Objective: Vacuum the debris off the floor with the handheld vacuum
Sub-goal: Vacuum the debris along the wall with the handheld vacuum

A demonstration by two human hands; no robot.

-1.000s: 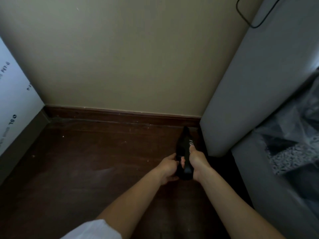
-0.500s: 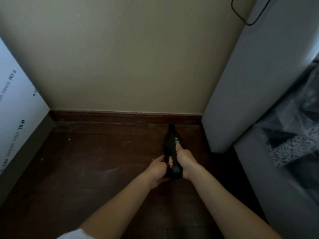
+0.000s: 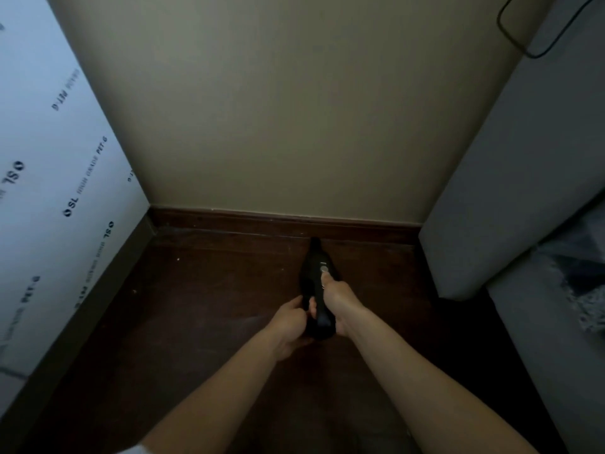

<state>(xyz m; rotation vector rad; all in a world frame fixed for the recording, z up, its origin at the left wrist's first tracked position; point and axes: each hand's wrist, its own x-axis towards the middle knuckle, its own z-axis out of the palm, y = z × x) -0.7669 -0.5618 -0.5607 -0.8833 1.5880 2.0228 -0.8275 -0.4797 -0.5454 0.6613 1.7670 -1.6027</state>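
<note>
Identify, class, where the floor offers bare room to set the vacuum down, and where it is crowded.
Bare floor lies between the white panel, the baseboard and the left hand. Crowded: the strip beside the grey furniture, right of the handheld vacuum and right hand.

Left arm: bare from wrist to well above the elbow, slim, no watch, band or bracelet showing.
Left hand (image 3: 289,317): bare, no glove, no ring visible (the light is dim, so fine detail is hard to read).
Left sleeve (image 3: 136,449): a sliver of white fabric at the bottom edge, by the upper arm; looks like a short sleeve, its cut cannot be told.
Right arm: bare along the whole visible length, no sleeve in view, nothing worn at the wrist.
Right hand (image 3: 340,298): bare, no glove, a pale, short thumbnail showing.
</note>
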